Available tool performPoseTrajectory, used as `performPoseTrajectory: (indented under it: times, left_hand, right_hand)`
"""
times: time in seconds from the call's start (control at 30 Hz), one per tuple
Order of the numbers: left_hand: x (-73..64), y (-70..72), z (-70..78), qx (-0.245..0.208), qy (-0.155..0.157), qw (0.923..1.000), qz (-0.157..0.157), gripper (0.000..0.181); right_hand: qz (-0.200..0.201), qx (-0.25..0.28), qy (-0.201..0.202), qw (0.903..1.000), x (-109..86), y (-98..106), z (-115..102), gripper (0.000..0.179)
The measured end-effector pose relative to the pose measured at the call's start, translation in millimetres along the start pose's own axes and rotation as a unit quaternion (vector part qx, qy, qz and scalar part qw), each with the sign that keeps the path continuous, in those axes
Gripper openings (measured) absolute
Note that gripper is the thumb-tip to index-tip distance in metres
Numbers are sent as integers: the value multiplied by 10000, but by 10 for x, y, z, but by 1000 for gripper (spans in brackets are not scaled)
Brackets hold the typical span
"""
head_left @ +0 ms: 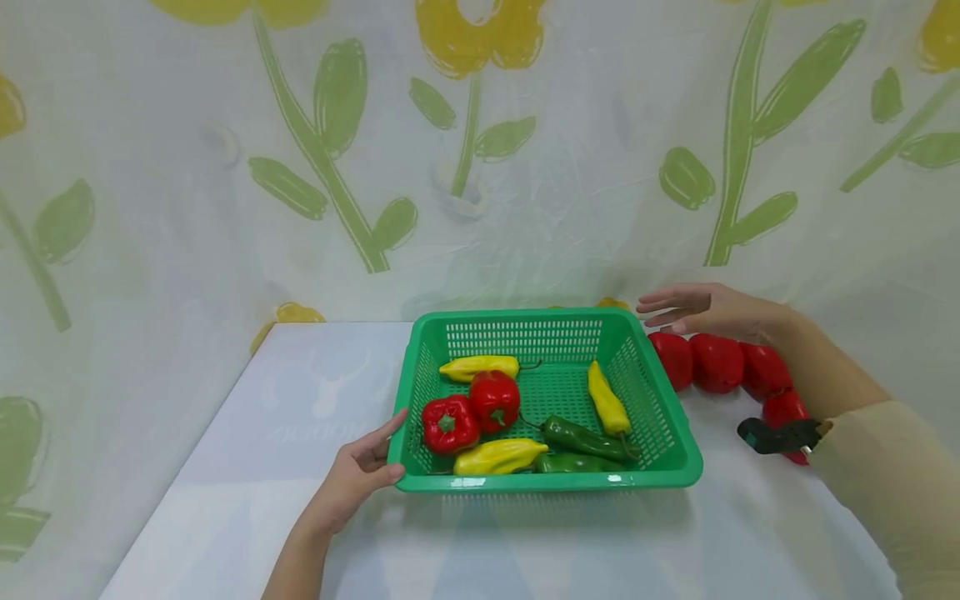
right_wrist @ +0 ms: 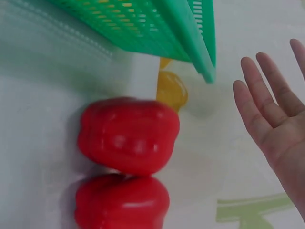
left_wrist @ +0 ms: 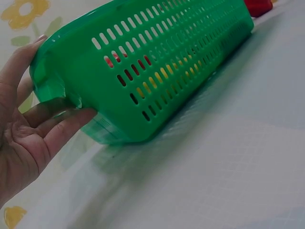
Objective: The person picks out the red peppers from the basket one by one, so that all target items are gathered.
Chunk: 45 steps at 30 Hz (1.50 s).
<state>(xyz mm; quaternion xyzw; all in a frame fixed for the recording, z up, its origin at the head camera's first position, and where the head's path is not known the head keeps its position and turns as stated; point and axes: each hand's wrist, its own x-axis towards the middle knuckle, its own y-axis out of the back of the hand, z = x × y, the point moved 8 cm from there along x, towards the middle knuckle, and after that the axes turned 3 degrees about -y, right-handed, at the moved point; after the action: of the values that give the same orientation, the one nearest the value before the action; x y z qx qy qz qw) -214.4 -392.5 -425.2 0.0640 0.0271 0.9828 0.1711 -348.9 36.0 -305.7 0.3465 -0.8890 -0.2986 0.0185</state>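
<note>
A green plastic basket (head_left: 543, 482) with slotted walls sits in the middle of the white table. My left hand (head_left: 352, 471) grips its left rim, and in the left wrist view the fingers (left_wrist: 62, 131) reach round the basket's end wall. Inside are two red bell peppers (head_left: 450, 423), three long yellow peppers (head_left: 501, 457) and two long green peppers (head_left: 585, 437). My right hand (head_left: 723, 312) is held off the basket's far right corner with its fingers extended and nothing in them. Below it, several red bell peppers (right_wrist: 128, 136) lie in a row on the table.
A pale cloth (head_left: 570, 208) printed with yellow flowers and green leaves hangs behind the table (head_left: 300, 417). The row of red peppers lies close along the basket's right side. A dark device (head_left: 780, 435) juts from the right sleeve's cuff.
</note>
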Motion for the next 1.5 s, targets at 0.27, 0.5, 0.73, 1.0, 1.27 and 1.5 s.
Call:
performPoseTrajectory:
  times: [0.27, 0.5, 0.73, 1.0, 1.27, 1.5]
  left_hand:
    - [26, -16, 0, 6, 79, 10000, 5, 68]
    - [35, -5, 1, 59, 90, 9999, 32, 68]
    - [24, -10, 8, -2, -8, 10000, -18, 68]
    - [16, -8, 6, -7, 15, 10000, -13, 68]
    - [19, -8, 5, 3, 15, 10000, -36, 68]
    - [6, -8, -5, 0, 27, 10000, -51, 68]
  right_hand:
    - [-343, 173, 128, 9992, 194, -95, -132, 57]
    - [-500, 182, 199, 9984, 369, -188, -193, 59]
    - [-776, 381, 191, 9961, 566, -337, -245, 63]
    - [-954, 627, 9, 9935, 757, -515, -293, 60]
    - [-1270, 700, 127, 9894, 939, -725, -376, 60]
    - [-1403, 795, 261, 9866, 1123, -911, -438, 58]
